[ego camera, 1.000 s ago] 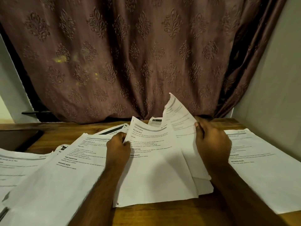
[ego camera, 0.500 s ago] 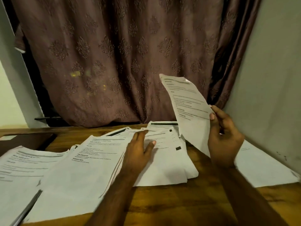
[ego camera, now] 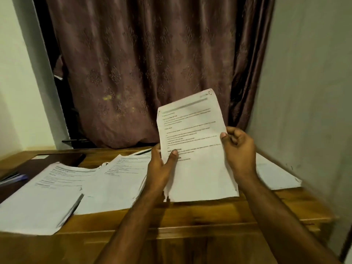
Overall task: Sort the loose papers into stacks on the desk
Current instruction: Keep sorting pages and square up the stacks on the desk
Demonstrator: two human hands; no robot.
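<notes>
A white printed sheet [ego camera: 192,134] is held upright above the wooden desk [ego camera: 190,216], its text facing me. My left hand [ego camera: 162,168] pinches its left edge, thumb on the front. My right hand [ego camera: 238,149] grips its right edge with curled fingers. On the desk lie a stack of papers [ego camera: 43,193] at the left, a second spread of papers [ego camera: 116,183] in the middle, and another sheet [ego camera: 274,174] at the right, partly hidden behind my right arm.
A dark flat object [ego camera: 47,161] lies at the desk's back left, with a bluish item [ego camera: 13,179] at the far left edge. A brown patterned curtain [ego camera: 152,63] hangs behind the desk. A wall [ego camera: 308,92] stands close on the right.
My left hand left the middle papers and took the sheet's left edge. The sheet, held earlier by the right hand alone, now faces me square. The view has tilted up.
</notes>
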